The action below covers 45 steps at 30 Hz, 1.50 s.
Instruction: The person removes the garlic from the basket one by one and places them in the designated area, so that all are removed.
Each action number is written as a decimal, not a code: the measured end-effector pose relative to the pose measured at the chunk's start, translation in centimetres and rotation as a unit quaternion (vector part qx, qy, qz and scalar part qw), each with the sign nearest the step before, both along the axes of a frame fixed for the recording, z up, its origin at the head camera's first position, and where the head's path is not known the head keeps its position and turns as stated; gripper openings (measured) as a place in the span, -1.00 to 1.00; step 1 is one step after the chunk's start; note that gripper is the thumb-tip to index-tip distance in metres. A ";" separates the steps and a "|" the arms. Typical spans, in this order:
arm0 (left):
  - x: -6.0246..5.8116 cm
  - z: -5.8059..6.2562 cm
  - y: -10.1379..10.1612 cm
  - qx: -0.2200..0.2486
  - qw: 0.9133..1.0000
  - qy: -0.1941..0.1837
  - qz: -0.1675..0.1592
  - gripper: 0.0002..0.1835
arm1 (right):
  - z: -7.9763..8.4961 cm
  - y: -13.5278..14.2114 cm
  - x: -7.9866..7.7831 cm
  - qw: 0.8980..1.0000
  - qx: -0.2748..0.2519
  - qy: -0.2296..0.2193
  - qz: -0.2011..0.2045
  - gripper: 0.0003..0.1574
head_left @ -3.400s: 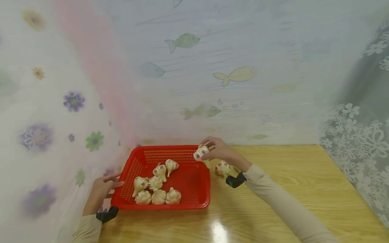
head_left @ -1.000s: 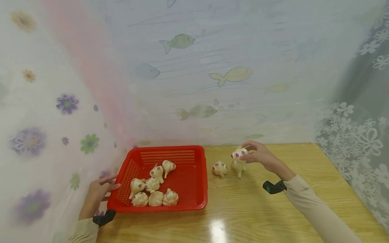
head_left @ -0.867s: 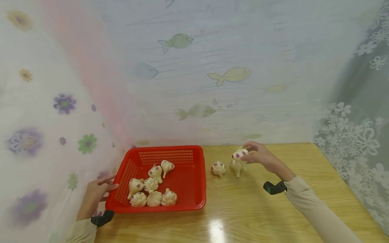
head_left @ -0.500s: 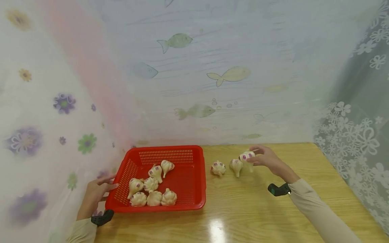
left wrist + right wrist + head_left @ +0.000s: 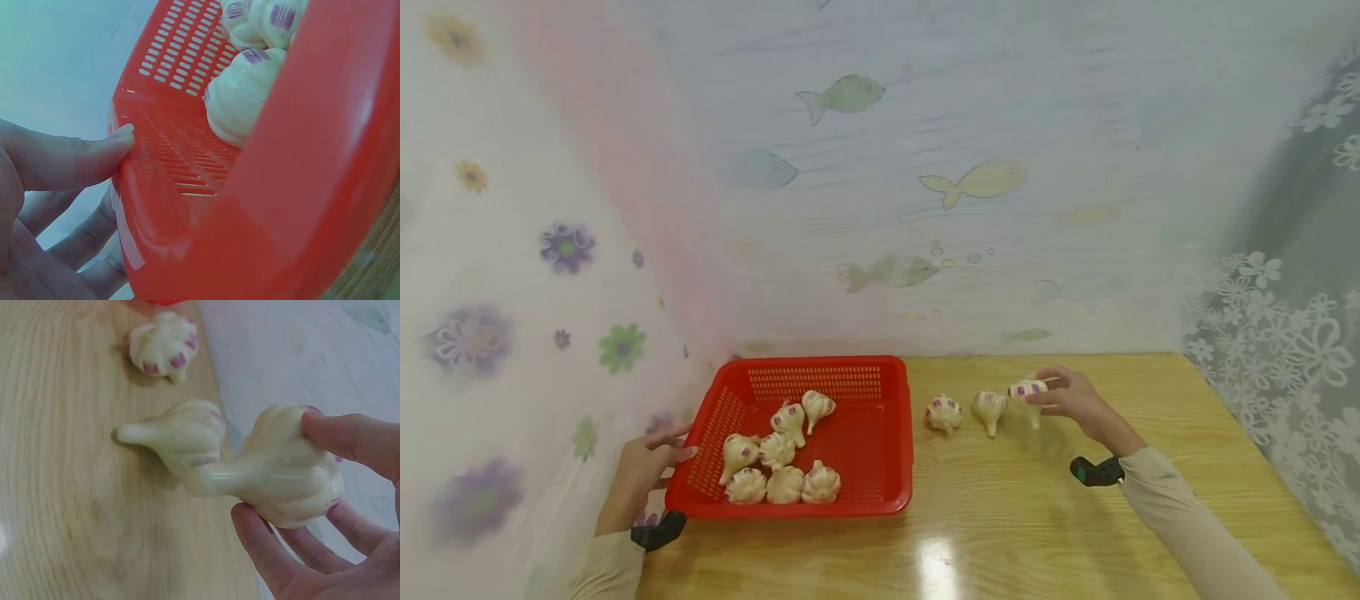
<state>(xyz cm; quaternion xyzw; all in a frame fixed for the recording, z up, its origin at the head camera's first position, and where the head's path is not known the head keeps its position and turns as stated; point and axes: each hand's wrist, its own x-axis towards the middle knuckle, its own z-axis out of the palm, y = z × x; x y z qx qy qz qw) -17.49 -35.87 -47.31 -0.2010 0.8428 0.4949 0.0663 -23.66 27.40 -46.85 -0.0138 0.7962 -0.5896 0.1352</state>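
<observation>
My right hand [image 5: 1084,408] holds a garlic bulb [image 5: 287,469] with purple marks between thumb and fingers, stem pointing down, low over the table's back part. Just left of it, a second garlic bulb [image 5: 990,407] lies on the wood, and a third bulb [image 5: 943,413] lies nearer the basket. At the red plastic basket [image 5: 895,492], my left hand [image 5: 638,471] grips the left side, thumb [image 5: 106,150] on the rim and fingers outside the wall. Several garlic bulbs [image 5: 785,483] sit inside, mostly toward the left. Whether the held bulb touches the table is unclear.
The wooden table [image 5: 992,517] runs back to a wall [image 5: 880,208] painted with fish. A flower-patterned wall [image 5: 550,400] stands close beside the left hand. Sheer white-flowered material [image 5: 1292,333] borders the table's right side.
My right hand carried the garlic bulb from over the basket's right edge rightward past the second bulb, and lowered it toward the table. My left hand stays on the basket.
</observation>
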 end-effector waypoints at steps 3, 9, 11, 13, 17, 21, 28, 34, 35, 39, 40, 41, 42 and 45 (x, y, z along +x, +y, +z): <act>0.0 0.0 0.0 -0.003 1.000 0.002 -0.002 -0.29 | -0.4 0.4 0.0 1.000 -0.002 -0.001 -0.007 -0.20; -0.1 -0.3 0.0 -0.001 1.000 0.007 -0.003 -0.30 | -1.9 1.2 -0.2 0.999 -0.013 -0.015 -0.028 -0.18; -0.1 -0.4 0.0 -0.001 1.000 0.011 -0.004 -0.30 | -2.6 1.3 -0.4 0.999 -0.018 -0.022 -0.039 -0.20; -0.1 -0.4 0.0 0.001 1.000 0.011 -0.001 -0.30 | -3.3 1.4 -0.6 0.999 -0.015 -0.026 -0.044 -0.20; 0.0 -0.4 0.1 0.001 1.000 0.015 -0.004 -0.31 | -4.3 1.5 -0.9 0.998 -0.006 -0.031 -0.053 -0.20; 0.1 -0.3 0.2 0.001 1.000 0.023 -0.008 -0.31 | -4.9 1.6 -1.1 0.998 0.002 -0.029 -0.062 -0.18; 0.2 -0.1 0.1 -0.005 1.000 0.017 -0.004 -0.31 | -5.5 1.2 -1.4 0.997 0.034 -0.020 -0.069 -0.21; 0.3 -0.3 0.0 -0.003 1.000 0.012 -0.007 -0.31 | -5.6 0.9 -1.4 0.996 0.052 -0.031 -0.070 -0.22; 0.2 -0.3 0.0 -0.004 1.000 0.012 -0.007 -0.31 | -5.6 0.9 -1.4 0.996 0.054 -0.032 -0.068 -0.21; 0.3 -0.2 0.0 -0.007 1.000 0.014 -0.005 -0.31 | -5.5 0.9 -1.6 0.996 0.057 -0.031 -0.056 -0.19; 0.3 -0.2 0.0 -0.007 1.000 0.015 -0.005 -0.31 | -5.4 0.9 -1.6 0.996 0.058 -0.033 -0.056 -0.19; 0.3 -0.1 0.0 -0.006 1.000 0.015 -0.006 -0.31 | -5.4 0.9 -1.7 0.996 0.060 -0.033 -0.053 -0.18; 0.3 -0.1 0.0 -0.005 1.000 0.015 -0.006 -0.31 | -5.3 1.0 -1.7 0.996 0.063 -0.034 -0.051 -0.18; 0.3 0.0 0.0 -0.002 1.000 0.013 -0.006 -0.31 | -4.9 1.0 -1.9 0.995 0.073 -0.042 -0.048 -0.16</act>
